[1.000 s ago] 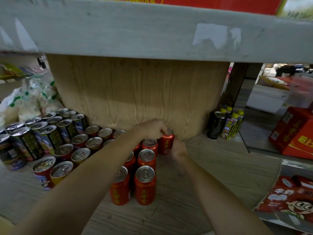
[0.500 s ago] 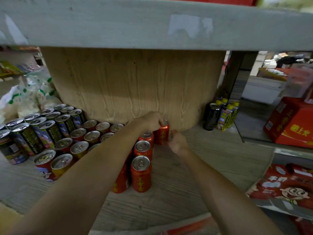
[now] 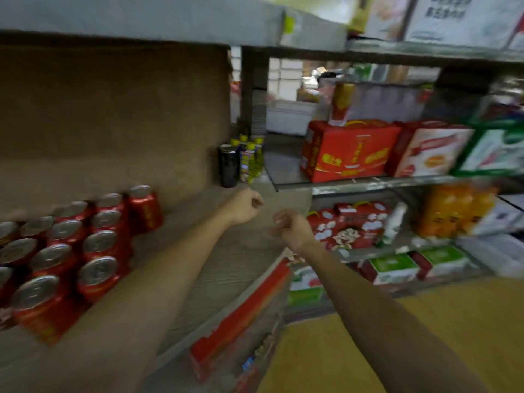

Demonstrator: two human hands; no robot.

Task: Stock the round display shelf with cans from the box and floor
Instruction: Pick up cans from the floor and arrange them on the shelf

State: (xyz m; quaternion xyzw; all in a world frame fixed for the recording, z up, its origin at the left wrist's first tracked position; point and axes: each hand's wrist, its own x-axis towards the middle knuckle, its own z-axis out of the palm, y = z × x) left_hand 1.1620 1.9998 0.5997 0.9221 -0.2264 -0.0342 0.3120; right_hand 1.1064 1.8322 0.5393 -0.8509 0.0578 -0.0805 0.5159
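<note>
Red cans uncountable in blur, two empty hands

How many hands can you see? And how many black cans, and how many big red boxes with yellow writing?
Hands: 2 (left hand, right hand)
Black cans: 1 (black can)
Big red boxes with yellow writing: 1 (red box)
Total: 4
</note>
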